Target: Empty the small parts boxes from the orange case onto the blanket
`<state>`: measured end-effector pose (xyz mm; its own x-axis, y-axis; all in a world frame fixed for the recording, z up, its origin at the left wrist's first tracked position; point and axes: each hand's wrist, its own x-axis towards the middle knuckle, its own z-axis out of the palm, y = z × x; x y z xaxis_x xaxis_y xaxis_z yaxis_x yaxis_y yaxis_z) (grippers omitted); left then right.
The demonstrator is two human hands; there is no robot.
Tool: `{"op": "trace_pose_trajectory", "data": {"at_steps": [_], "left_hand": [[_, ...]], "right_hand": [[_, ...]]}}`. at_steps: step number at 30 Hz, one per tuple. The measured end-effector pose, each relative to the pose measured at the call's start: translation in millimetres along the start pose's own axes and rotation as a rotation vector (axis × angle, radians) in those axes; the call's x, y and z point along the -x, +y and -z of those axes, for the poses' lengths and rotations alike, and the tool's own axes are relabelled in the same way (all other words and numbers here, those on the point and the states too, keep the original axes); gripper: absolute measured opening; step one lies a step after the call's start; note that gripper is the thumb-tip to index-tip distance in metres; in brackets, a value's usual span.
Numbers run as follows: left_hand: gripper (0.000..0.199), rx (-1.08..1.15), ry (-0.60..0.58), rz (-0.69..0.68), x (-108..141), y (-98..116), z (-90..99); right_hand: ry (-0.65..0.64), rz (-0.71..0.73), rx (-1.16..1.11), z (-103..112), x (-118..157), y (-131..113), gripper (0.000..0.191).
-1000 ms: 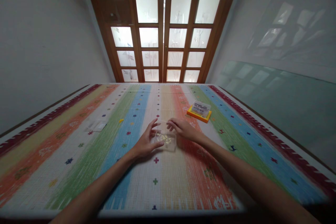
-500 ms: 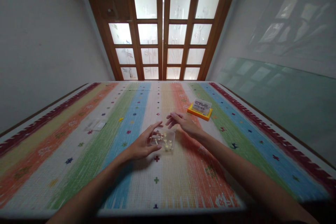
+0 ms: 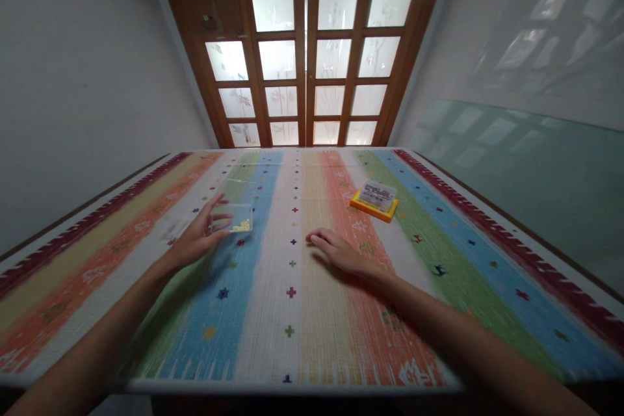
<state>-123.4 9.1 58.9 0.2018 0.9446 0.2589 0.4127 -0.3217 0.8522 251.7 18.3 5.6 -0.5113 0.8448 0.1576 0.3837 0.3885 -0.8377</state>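
Taking twelve o'clock as toward the doors (image 3: 334, 58), the left hand (image 3: 201, 232) is at about ten o'clock on the surface (image 3: 270, 286), which wears a cloth of coloured stripes. Its grip holds a small clear box (image 3: 238, 211) at the near left edge, thumb on the near side and the other fingers spread behind it, some of them showing through the plastic. The box is at about two to three o'clock from that hand, over the green and blue stripes, and small yellow pieces (image 3: 242, 225) are bunched along its near edge, toward the four o'clock corner. Whether the box touches the cloth cannot be told.

At nine o'clock from the left hand, partly behind it, is a blurred clear plastic piece (image 3: 170, 226).

The right hand (image 3: 336, 250) is at about three o'clock from the left, well apart from the box, over the beige and orange stripes. Its grip looks narrow, fingers loosely bent; whether it is fully closed, or has something tiny at the fingertips, cannot be told.

At one o'clock from the right hand sits a yellow-orange tray (image 3: 363, 208), turned a little, with a clear case (image 3: 377, 194) resting tilted on it; the dark marks on the case are too small to read.
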Motion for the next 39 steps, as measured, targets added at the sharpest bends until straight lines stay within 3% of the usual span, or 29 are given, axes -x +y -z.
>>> {"op": "trace_pose_trajectory", "data": {"at_steps": [5,10,17,28,39], "left_hand": [[0.083,-0.223,0.174,-0.017,-7,-18,38.0],[0.076,-0.418,0.244,-0.076,-10,-35,44.5],[0.072,-0.583,0.184,-0.182,-19,-43,38.5],[0.075,-0.726,0.009,-0.285,-22,-37,29.0],[0.068,-0.81,-0.091,-0.34,-23,-31,24.8]], "right_hand": [[0.01,0.063,0.071,-6,6,3,0.028],[0.045,0.068,0.04,-8,8,3,0.033],[0.054,0.093,0.017,-8,9,3,0.039],[0.028,0.101,0.056,-6,10,0,0.043],[0.028,0.106,0.049,-7,10,-2,0.044]]}}
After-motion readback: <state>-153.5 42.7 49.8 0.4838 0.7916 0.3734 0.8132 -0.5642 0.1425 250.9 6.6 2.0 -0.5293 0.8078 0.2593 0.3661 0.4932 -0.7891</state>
